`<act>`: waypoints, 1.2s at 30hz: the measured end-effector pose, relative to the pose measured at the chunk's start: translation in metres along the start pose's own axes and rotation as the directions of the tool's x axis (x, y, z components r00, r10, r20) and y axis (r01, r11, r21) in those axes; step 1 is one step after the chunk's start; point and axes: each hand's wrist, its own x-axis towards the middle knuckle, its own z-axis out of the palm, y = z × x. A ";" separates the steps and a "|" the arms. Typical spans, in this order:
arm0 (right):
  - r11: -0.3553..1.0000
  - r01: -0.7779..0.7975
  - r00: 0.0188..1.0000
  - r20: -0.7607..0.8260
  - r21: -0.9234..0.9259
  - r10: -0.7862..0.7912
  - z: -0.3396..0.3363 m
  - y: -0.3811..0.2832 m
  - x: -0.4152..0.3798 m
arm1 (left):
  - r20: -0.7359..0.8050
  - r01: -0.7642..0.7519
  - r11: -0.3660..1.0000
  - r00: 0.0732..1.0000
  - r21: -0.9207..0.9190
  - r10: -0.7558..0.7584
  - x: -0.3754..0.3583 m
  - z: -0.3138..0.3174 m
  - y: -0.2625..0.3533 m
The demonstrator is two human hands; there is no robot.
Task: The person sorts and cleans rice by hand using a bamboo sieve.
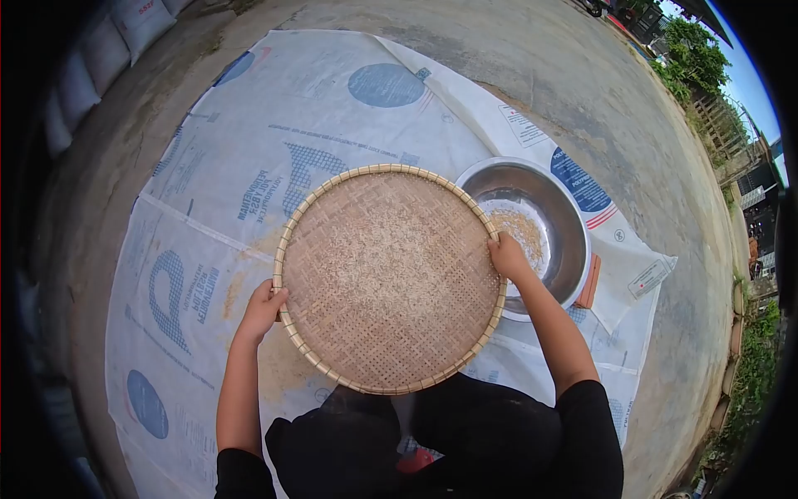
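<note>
A round woven bamboo winnowing tray (320, 341) is held in front of me above my knees, gripped at its rim from both sides. My left hand (264, 309) closes on the left edge, thumb over the rim. On the opposite edge, my right hand (508, 257) is closed the same way, slightly higher up. Pale grains (391, 258) lie scattered over the middle of the weave. Partly behind the tray's right side stands a wide metal basin (568, 249) with some golden grain or husks (524, 229) on its bottom.
Printed white sacking (216, 150) covers the concrete ground (515, 50), with husks spilled on it left of the tray. A reddish brick (588, 283) sits against the basin. Full white sacks (104, 50) stand at the upper left. Plants and a fence line the right.
</note>
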 end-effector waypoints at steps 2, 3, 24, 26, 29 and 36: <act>0.998 -0.061 0.997 -0.043 0.023 0.062 -0.008 -0.005 -0.004 | 0.135 0.085 0.994 0.988 -0.070 -0.075 -0.001 0.008 0.001; 0.998 -0.061 0.996 -0.056 0.024 0.062 -0.006 -0.002 -0.004 | 0.062 0.009 1.000 0.998 0.011 -0.009 0.014 0.012 -0.019; 0.914 0.399 0.907 0.115 0.071 -0.404 0.042 -0.066 -0.003 | 0.143 0.223 0.954 0.970 -0.199 -0.197 -0.020 0.061 -0.004; 0.925 0.378 0.905 0.200 0.027 -0.376 0.046 -0.067 0.000 | 0.132 0.202 0.959 0.975 -0.197 -0.179 -0.020 0.062 -0.007; 0.924 0.374 0.899 0.214 0.077 -0.381 0.049 -0.061 0.006 | 0.117 0.189 0.963 0.979 -0.192 -0.168 -0.019 0.064 -0.007; 0.891 0.454 0.868 0.215 0.028 -0.449 0.052 -0.058 0.006 | 0.110 0.177 0.961 0.982 -0.212 -0.156 -0.017 0.063 -0.015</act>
